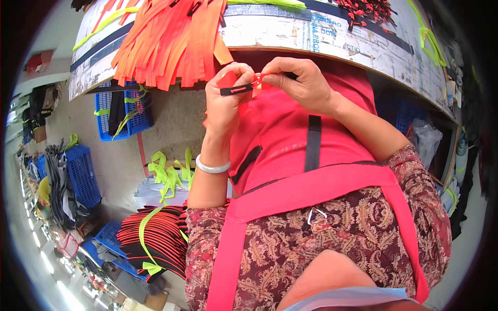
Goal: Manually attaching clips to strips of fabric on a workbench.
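My left hand [228,96] is closed round an orange strap [224,54] at the table's front edge. A black tab [236,89] with a red-edged slot lies across its fingers. Close beside it, my right hand [303,83] pinches a small red piece [258,80] between thumb and forefinger, and a black end [291,75] pokes out behind the fingers. The two hands almost meet over my red apron [290,135]. Exactly how the red piece and the tab are joined is too small to tell.
A heap of orange straps [171,46] hangs over the edge of the table [270,36]. Small red-and-black pieces [365,11] are piled at the far right. Blue crates [140,116] stand below left, near yellow-green strips [168,176] and stacked black pieces with red edges [153,238].
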Motion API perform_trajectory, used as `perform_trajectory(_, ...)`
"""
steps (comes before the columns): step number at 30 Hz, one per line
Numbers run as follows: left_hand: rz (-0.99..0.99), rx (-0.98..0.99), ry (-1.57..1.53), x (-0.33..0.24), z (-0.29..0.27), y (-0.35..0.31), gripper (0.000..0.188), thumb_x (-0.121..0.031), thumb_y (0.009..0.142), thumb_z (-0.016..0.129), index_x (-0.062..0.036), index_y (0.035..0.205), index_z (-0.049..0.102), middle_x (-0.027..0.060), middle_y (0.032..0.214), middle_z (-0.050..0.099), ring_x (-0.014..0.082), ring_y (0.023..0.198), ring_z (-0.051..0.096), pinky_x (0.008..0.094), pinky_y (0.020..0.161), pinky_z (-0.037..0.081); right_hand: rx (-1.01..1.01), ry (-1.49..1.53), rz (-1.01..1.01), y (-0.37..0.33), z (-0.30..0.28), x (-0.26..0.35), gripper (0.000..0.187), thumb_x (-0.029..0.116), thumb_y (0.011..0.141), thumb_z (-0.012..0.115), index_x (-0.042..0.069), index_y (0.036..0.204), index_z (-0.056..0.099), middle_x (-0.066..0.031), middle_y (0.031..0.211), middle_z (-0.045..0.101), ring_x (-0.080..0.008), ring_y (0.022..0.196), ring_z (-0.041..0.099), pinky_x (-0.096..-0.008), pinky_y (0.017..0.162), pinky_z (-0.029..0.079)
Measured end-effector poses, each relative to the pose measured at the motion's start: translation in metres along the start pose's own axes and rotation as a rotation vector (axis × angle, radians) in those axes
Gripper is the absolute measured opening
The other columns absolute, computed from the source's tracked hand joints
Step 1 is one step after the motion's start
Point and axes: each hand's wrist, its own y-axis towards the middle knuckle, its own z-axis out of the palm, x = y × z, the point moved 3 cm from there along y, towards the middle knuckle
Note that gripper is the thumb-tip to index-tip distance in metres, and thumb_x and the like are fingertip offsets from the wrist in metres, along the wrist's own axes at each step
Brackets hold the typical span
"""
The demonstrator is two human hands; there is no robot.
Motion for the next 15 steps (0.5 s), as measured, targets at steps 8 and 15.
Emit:
perform_trajectory(8, 0.228, 0.120, 0.429, -0.023, 0.007, -0.003, 0.011, -0.002, 0.083, 0.070, 0.0003, 0.093, 0.064, -0.0031, 0.078, 0.059, 0.0022, 0.067, 0.051, 0.0166, 0.057, 0.040, 0.067, -0.085, -0.046, 0.014, -0.001, 0.016, 0.006, 0.003, 0.090, 0.058, -0.002, 0.092, 0.059, -0.0093, 0.076, 0.061, -0.0144, 0.069, 0.057, -0.0269, 0.067, 0.047)
perform_trajectory(15, 0.125, 0.001, 0.298, -0.015, 0.001, -0.012, 0.009, 0.000, 0.083, 0.068, 0.0016, 0.092, 0.066, -0.0018, 0.076, 0.060, 0.0033, 0.066, 0.052, 0.0162, 0.056, 0.040, -0.030, -0.184, -0.117, 0.013, 0.006, 0.012, 0.004, 0.002, 0.087, 0.060, -0.002, 0.089, 0.061, -0.0101, 0.076, 0.060, -0.0150, 0.069, 0.057, -0.0262, 0.064, 0.047)
